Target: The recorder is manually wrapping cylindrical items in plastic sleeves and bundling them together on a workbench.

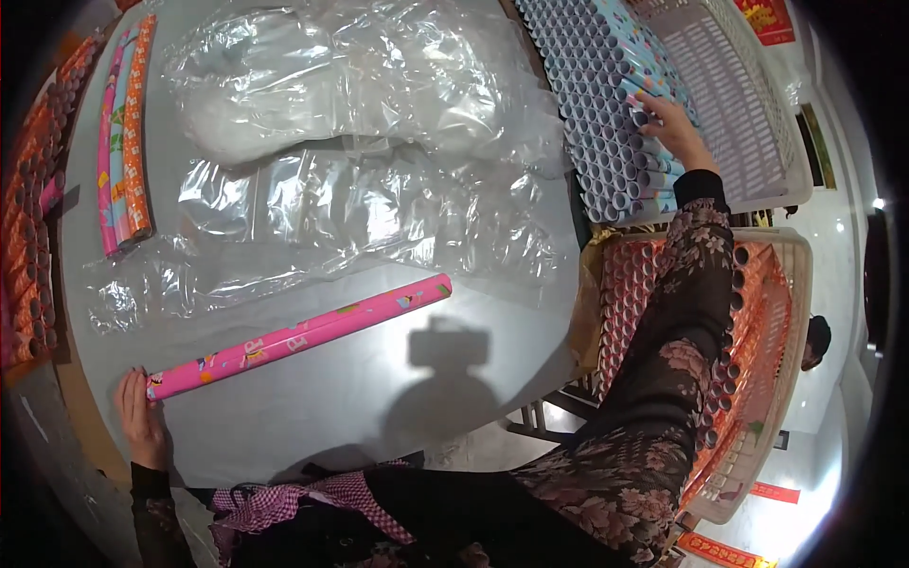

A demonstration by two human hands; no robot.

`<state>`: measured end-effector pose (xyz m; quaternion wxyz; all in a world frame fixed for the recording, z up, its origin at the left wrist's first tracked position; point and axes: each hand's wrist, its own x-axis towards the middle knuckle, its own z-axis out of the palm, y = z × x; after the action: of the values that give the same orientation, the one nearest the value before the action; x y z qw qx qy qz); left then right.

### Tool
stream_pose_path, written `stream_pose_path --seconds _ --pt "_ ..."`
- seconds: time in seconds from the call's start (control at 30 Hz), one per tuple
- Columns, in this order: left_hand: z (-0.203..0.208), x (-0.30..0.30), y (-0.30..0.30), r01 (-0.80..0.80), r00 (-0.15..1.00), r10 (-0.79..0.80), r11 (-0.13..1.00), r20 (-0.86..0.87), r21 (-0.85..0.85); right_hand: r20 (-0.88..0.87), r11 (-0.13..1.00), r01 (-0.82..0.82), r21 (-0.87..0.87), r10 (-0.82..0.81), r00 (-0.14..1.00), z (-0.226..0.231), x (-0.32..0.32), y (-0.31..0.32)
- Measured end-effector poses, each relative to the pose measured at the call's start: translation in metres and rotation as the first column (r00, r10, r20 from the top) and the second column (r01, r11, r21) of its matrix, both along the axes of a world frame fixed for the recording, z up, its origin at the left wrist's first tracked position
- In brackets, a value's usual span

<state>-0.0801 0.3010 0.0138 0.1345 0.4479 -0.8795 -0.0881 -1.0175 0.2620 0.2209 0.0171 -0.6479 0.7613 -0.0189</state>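
Note:
A pink patterned roll of wrapping paper [303,338] lies slantwise on the grey table. My left hand [140,417] is at its lower left end, fingers closed against it. At the far right, my right hand [672,128] reaches over a stack of blue patterned wrapping paper rolls [606,123], their open round ends facing the table. The fingers are closed at the end of one blue roll among the others. Clear plastic sleeves [350,123] lie in a crumpled heap beyond the pink roll.
Pink, light blue and orange rolls [135,133] lie together at the table's left. Orange rolls [28,237] are stacked beyond that edge. A white plastic basket [734,104] stands behind the blue stack; another basket [800,312] with orange-red rolls is beneath my right arm.

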Motion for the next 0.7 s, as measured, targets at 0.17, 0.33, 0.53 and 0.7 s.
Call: stream_pose_path --seconds 0.17,0.33,0.53,0.7 --pt "0.006 -0.007 0.004 -0.045 0.998 0.046 0.999 -0.033 0.028 -0.184 0.986 -0.044 0.162 0.074 0.98 0.009 0.012 -0.007" --pt "-0.001 -0.001 0.001 -0.035 0.999 0.035 0.999 0.0 0.033 -0.207 0.969 -0.058 0.24 0.109 0.972 0.015 0.007 -0.013" --pt "0.002 -0.003 0.0 -0.034 0.999 0.035 0.998 -0.011 0.045 -0.203 0.973 -0.053 0.226 0.101 0.974 0.023 0.014 -0.003" --pt "0.012 0.009 0.011 -0.036 0.999 0.036 0.999 0.012 0.024 -0.329 0.994 -0.068 0.08 0.091 0.94 0.001 0.066 0.009"
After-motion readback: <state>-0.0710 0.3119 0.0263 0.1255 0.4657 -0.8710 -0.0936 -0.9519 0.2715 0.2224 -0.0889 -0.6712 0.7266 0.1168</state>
